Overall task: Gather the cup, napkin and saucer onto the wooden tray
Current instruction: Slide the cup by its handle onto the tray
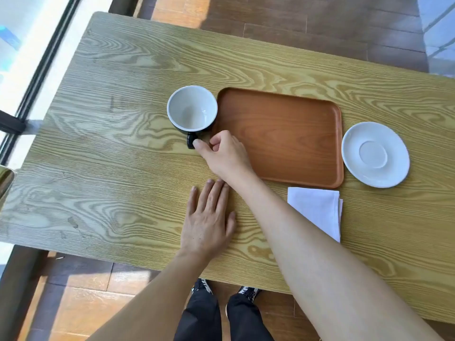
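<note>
A cup (192, 108), white inside and black outside, stands upright on the table just left of the wooden tray (290, 134). My right hand (225, 155) reaches across the tray's near left corner, and its thumb and fingers pinch the cup's black handle. My left hand (209, 222) lies flat on the table, fingers spread, below the right wrist. A white saucer (375, 155) sits on the table to the right of the tray. A folded white napkin (317, 209) lies on the table below the tray's near right corner. Nothing rests on the tray.
The light wood-grain table (110, 143) runs to a near edge just above my feet. A window frame (37, 77) lies along the left side. A dark object (11, 124) juts in at the left edge. Brown floorboards (295, 25) show beyond the far edge.
</note>
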